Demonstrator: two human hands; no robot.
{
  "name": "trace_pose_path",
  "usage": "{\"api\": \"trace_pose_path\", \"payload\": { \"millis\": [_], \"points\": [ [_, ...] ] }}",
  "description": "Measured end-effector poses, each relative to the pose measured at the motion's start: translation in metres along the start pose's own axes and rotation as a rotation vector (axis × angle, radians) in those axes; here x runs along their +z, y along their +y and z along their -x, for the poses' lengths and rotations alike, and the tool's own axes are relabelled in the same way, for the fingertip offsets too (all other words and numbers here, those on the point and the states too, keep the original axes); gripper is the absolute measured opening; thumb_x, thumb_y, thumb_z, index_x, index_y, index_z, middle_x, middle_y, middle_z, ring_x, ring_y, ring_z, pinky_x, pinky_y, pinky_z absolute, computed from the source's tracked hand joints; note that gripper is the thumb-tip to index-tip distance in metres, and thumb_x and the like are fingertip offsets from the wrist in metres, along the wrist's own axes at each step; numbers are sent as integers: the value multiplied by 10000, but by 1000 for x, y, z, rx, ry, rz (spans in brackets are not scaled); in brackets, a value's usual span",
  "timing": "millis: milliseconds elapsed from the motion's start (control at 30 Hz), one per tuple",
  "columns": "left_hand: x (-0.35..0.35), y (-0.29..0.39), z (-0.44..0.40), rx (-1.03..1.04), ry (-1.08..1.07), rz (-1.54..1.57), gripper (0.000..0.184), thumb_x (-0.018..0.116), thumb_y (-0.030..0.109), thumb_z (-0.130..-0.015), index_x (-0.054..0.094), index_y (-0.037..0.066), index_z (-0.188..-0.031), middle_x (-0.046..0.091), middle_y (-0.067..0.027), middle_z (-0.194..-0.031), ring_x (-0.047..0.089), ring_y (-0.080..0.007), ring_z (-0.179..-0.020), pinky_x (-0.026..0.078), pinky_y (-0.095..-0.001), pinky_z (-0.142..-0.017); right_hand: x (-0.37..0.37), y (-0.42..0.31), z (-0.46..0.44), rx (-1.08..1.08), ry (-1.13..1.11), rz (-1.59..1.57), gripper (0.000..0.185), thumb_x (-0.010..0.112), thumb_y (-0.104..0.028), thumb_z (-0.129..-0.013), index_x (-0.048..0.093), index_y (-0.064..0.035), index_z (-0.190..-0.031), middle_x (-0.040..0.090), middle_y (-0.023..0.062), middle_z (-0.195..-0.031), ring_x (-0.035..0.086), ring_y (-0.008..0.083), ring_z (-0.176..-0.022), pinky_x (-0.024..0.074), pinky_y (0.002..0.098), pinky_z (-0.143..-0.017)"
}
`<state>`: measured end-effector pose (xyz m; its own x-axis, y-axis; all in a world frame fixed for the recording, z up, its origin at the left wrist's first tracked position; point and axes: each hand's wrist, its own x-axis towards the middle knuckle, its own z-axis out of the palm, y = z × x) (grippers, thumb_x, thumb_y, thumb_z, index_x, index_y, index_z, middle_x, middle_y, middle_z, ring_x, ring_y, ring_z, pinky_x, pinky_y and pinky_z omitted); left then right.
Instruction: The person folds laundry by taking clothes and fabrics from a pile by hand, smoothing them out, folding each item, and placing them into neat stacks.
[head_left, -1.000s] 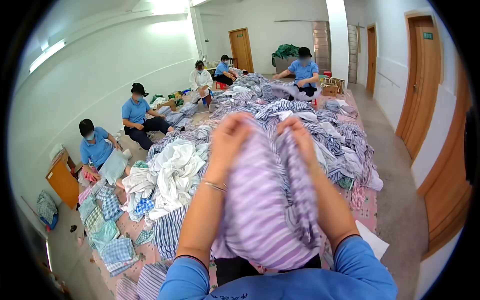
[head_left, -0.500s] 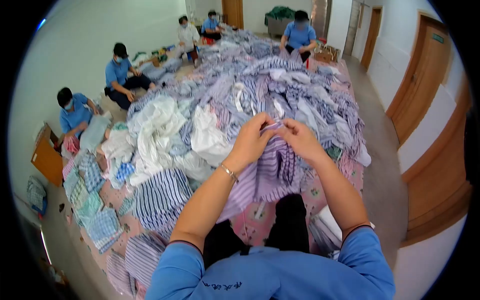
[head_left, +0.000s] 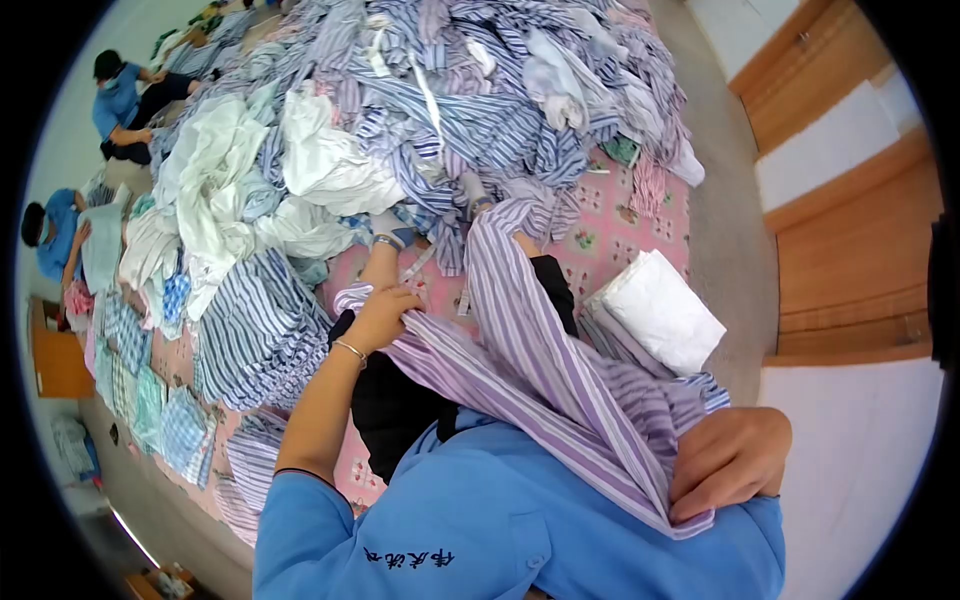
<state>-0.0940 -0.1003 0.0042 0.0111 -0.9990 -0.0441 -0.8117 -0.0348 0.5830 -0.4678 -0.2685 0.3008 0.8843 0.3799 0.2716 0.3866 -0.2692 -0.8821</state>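
Observation:
A purple-and-white striped cloth stretches across my lap between my two hands. My left hand, with a bracelet at its wrist, is closed on one end of it above my left knee. Close to my right shoulder, my right hand grips the other end, its fingers curled round the cloth. Part of the cloth lies over my right leg. Just right of that leg is a folded white cloth on top of folded striped pieces.
A large heap of striped cloths spreads ahead, with white cloths at its near side. Folded striped cloths and checked ones lie left. Two people sit at the far left. Wooden doors line the right wall.
My hands were together ahead of me, holding the cloth; now they are far apart, the right one drawn back to my shoulder and the cloth stretched. The view has tilted down.

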Motion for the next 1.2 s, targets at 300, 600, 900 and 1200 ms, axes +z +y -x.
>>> {"api": "trace_pose_path", "payload": {
  "millis": [300, 600, 900, 1200],
  "points": [
    [14, 86, -161, 910, -185, -354, 91, 680, 144, -597, 689, 79, -659, 490, -58, -1286, 401, -263, -1244, 255, -456, -1078, 28, 3, 11, 5, -64, -157, 175, 508, -75, -901, 590, 1, -1035, 586, 98, -882, 574, 228, -694, 459, 287, -572],
    [-13, 43, -103, 799, -541, -511, 264, 647, 348, -699, 682, 90, -649, 558, -47, -926, 563, -196, -893, 283, -464, -1033, -25, -23, 72, 7, 651, 216, 239, 615, -230, -876, 609, -20, -763, 595, 100, -669, 544, 187, -508, 410, 290, -409],
    [24, 48, 50, 393, -612, -307, 318, 614, 401, -767, 682, 104, -678, 622, -78, -790, 580, -246, -808, 368, -380, -777, -111, -62, 134, 41, 1065, 299, 351, 674, -263, -834, 525, -25, -1045, 575, 91, -977, 559, 132, -864, 467, 260, -675],
    [-17, 19, 12, 140, 55, -34, 236, 640, 283, -770, 693, 63, -706, 571, -106, -782, 548, -304, -810, 433, -393, -741, -206, -103, -9, 51, 1297, 769, 155, 610, -163, -887, 565, -28, -949, 610, 99, -921, 563, 192, -823, 464, 328, -743]
  ]
}}
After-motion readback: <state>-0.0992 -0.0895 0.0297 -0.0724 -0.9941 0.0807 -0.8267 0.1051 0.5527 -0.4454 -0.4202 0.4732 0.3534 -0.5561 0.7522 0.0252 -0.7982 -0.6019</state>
